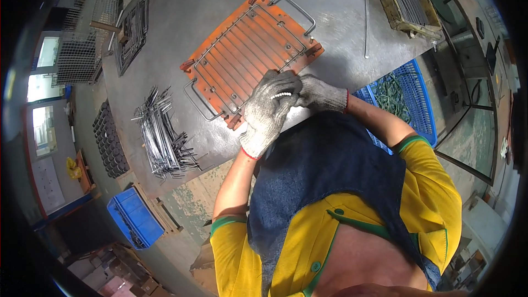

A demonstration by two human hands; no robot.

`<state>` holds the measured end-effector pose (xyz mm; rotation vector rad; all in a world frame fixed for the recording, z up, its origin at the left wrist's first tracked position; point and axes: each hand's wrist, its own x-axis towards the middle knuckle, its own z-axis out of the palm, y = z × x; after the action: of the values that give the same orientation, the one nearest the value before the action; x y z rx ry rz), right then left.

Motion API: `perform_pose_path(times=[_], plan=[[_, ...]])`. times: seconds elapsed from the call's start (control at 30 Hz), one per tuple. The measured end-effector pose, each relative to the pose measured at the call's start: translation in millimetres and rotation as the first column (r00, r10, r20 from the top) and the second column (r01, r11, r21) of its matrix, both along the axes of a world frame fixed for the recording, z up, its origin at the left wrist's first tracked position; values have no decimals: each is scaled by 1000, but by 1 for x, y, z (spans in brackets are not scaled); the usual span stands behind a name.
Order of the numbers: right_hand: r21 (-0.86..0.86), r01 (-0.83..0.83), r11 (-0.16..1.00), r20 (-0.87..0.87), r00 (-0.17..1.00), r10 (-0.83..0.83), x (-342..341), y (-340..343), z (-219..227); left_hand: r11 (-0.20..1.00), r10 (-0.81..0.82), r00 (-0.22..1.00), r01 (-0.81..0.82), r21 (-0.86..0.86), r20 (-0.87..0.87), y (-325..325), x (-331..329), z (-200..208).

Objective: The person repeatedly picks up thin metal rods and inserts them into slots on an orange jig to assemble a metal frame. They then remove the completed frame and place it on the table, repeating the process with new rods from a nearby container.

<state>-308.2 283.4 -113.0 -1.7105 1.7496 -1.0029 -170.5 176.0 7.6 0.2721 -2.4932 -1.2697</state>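
An orange fixture plate lies tilted on the metal table, with clamp blocks at its corners. On it rests a wire rack of parallel rods within a bent rod frame. Bent wire handles stick out at its far right and near left ends. My left hand, in a grey-white knit glove with dark fingertips, is closed at the plate's near edge. My gloved right hand meets it there, also closed, its fingertips partly behind the left. Whatever they hold is hidden.
Loose cut wires are heaped at the table's left, below stacked wire frames. A box of rods sits far right beside a long thin rod. Blue crates stand off the table at right and lower left.
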Motion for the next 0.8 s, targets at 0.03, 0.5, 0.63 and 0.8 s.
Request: perform_pose_path(times=[0.03,0.5,0.63,0.8], plan=[[69,16,998,-39,999,-13,1,-2,5,997,47,995,-51,51,90,0,-1,6],[207,-120,971,658,752,-47,-42,-49,-2,184,117,954,-294,938,276,-78,-92,-22],[263,62,963,370,915,-160,-47,-54,12,204,82,939,-343,917,333,-105,-102,-51],[380,51,924,-85,996,-20,-49,-54,62,484,143,878,-465,741,457,-123,-103,-69]])
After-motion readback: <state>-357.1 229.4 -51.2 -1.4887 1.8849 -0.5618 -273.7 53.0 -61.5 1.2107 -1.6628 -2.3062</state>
